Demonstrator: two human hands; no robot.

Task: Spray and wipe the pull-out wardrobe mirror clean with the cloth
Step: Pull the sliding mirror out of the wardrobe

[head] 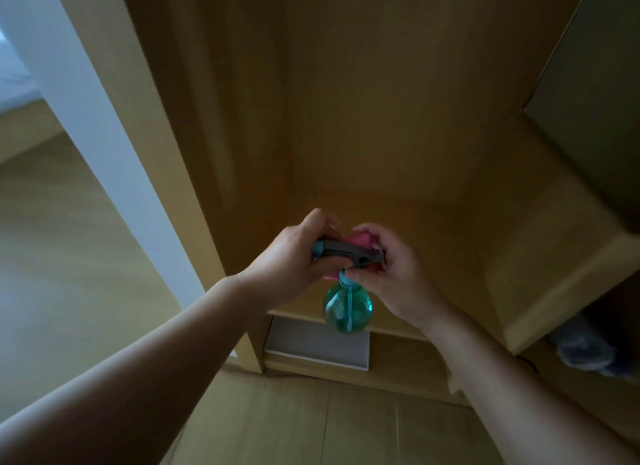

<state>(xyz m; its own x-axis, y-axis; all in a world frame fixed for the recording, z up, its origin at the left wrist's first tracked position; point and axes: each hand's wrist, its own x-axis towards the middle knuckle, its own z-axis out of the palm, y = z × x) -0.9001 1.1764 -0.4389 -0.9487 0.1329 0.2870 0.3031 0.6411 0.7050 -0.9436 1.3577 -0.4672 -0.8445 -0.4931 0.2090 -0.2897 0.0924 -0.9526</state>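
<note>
Spray bottle (348,307), green see-thru, hangs in mid-air in front of the open wardrobe (363,118), just above its bottom edge. L hand (294,257) grips the grey trigger head. R hand (398,281) holds pink cloth (362,239) bunched in curled fingers, tips at bottle neck. Hands close together, either side of the head. Grey-blue fabric (585,350) low at right.

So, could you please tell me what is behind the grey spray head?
A pink cloth shows behind the spray head, held in the right hand. The head and the left hand gripping it cover most of the cloth.
</note>
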